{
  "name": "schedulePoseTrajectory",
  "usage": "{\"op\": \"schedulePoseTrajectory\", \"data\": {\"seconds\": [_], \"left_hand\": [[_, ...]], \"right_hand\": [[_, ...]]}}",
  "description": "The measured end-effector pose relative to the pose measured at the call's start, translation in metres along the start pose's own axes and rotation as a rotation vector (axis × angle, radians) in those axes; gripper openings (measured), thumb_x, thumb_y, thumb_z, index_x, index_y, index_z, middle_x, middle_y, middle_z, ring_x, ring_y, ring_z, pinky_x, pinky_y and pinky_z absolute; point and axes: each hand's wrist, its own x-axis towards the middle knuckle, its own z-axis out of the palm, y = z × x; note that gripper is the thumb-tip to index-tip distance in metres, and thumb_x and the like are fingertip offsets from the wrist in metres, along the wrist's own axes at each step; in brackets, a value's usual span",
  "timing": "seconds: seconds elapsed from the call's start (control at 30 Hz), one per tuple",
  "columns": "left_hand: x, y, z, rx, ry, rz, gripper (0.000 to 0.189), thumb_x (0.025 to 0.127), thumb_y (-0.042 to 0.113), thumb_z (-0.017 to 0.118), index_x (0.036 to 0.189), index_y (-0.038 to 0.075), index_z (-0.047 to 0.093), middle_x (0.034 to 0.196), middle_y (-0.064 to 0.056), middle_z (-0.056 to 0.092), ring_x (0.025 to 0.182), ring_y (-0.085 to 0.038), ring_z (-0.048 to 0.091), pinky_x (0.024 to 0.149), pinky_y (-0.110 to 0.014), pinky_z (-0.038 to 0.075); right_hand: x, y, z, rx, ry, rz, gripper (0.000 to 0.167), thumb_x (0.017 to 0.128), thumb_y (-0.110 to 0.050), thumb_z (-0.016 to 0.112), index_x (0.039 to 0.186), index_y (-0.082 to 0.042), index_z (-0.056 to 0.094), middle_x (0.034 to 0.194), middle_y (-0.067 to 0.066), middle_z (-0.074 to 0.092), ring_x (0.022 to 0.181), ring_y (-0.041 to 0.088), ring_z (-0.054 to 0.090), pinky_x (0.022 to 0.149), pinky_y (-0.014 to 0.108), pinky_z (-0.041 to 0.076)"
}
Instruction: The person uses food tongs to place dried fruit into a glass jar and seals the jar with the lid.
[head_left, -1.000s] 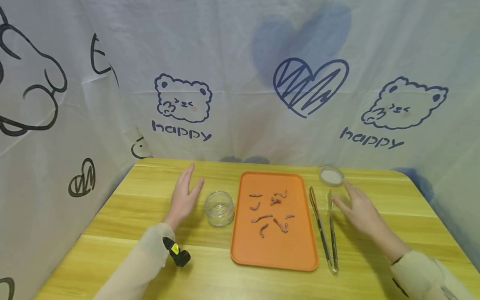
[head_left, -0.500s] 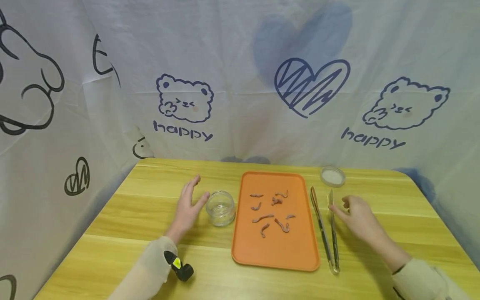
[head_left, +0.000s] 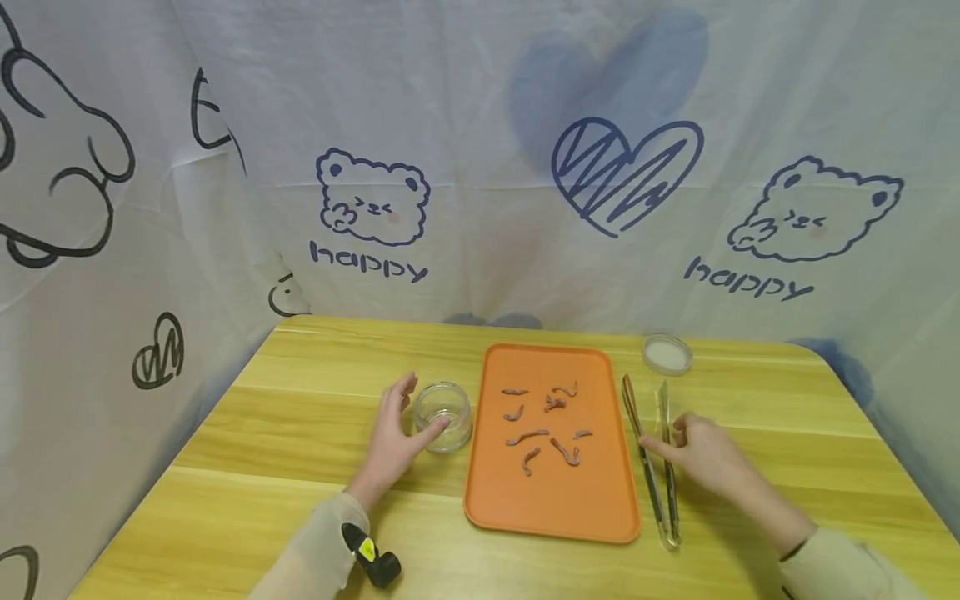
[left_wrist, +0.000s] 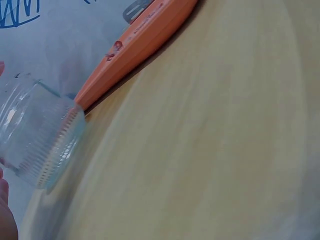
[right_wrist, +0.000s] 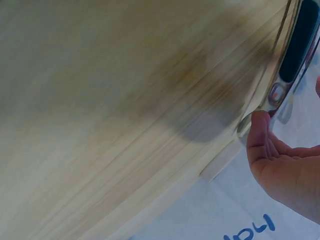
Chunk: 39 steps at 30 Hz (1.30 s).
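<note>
My left hand (head_left: 393,437) is at the clear jar (head_left: 442,417), thumb across its near side and fingers by its left side. In the left wrist view the jar (left_wrist: 42,132) shows ribbed lower walls, with fingertips at the frame's edge. My right hand (head_left: 708,450) straddles the metal tongs (head_left: 670,492), thumb reaching over to the left arm and bent fingers at the right arm. In the right wrist view, a finger of the hand (right_wrist: 285,170) is right at the tongs (right_wrist: 300,42), whose grip is dark. The tongs lie spread beside the orange tray (head_left: 551,508).
Several brown worm-shaped pieces (head_left: 527,436) lie scattered on the tray. A round clear lid (head_left: 667,354) sits behind the tongs. The wooden table (head_left: 247,442) meets a white printed cloth (head_left: 480,167) at the back and left.
My left hand has moved right to the jar, its thumb now overlapping it. My right hand has come from near the lid toward me and left, over the tongs. Jar and tongs stay put.
</note>
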Motion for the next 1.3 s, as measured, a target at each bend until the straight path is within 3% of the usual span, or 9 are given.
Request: {"op": "schedulePoseTrajectory", "data": {"seconds": [0.17,0.27,0.37,0.67,1.03,1.3], "left_hand": [[-0.007,0.022,0.002,-0.024,-0.029,-0.04,0.09,0.077,0.015,0.082,0.146,-0.001,0.027,0.143,-0.022,0.033,0.133,-0.036,0.032,0.113,-0.048,0.025],[-0.01,0.035,0.001,-0.008,-0.042,-0.037,0.089,0.074,0.012,0.083,0.145,-0.001,0.03,0.143,-0.022,0.035,0.132,-0.038,0.034,0.112,-0.049,0.027],[-0.011,0.037,0.001,0.007,-0.048,-0.036,0.088,0.074,0.012,0.083,0.144,0.0,0.033,0.142,-0.022,0.037,0.131,-0.037,0.036,0.111,-0.048,0.028],[-0.012,0.031,0.003,-0.032,-0.024,-0.032,0.082,0.076,0.012,0.082,0.142,-0.002,0.035,0.139,-0.02,0.041,0.129,-0.035,0.039,0.111,-0.047,0.029],[-0.011,0.023,0.003,-0.025,-0.021,0.004,0.077,0.08,0.014,0.079,0.142,-0.004,0.036,0.139,-0.02,0.042,0.128,-0.035,0.04,0.109,-0.049,0.032],[-0.012,0.022,0.003,-0.03,-0.023,0.006,0.077,0.08,0.014,0.079,0.142,-0.004,0.036,0.139,-0.02,0.042,0.129,-0.036,0.04,0.109,-0.049,0.032]], "right_hand": [[-0.004,-0.006,0.003,0.018,-0.057,0.012,0.072,0.083,-0.053,0.067,0.106,0.013,0.051,0.07,0.007,0.052,0.054,0.015,0.043,0.044,0.025,0.037],[-0.005,-0.009,0.004,0.028,-0.077,0.022,0.073,0.081,-0.051,0.07,0.107,0.013,0.049,0.071,0.008,0.052,0.054,0.015,0.043,0.044,0.025,0.037],[-0.005,-0.009,0.005,0.034,-0.082,0.028,0.076,0.08,-0.048,0.073,0.11,0.016,0.047,0.071,0.009,0.052,0.054,0.016,0.045,0.044,0.027,0.038],[-0.005,-0.009,0.007,0.053,-0.111,0.035,0.089,0.08,-0.046,0.073,0.121,0.024,0.038,0.074,0.011,0.054,0.057,0.018,0.049,0.047,0.03,0.043],[-0.007,-0.007,0.007,0.072,-0.061,-0.001,0.064,0.083,-0.023,0.07,0.115,0.024,0.04,0.067,0.009,0.051,0.053,0.015,0.048,0.043,0.028,0.042],[-0.007,0.001,0.004,0.07,-0.052,0.002,0.06,0.08,-0.014,0.065,0.117,0.025,0.04,0.073,0.013,0.053,0.053,0.016,0.045,0.044,0.029,0.042]]}}
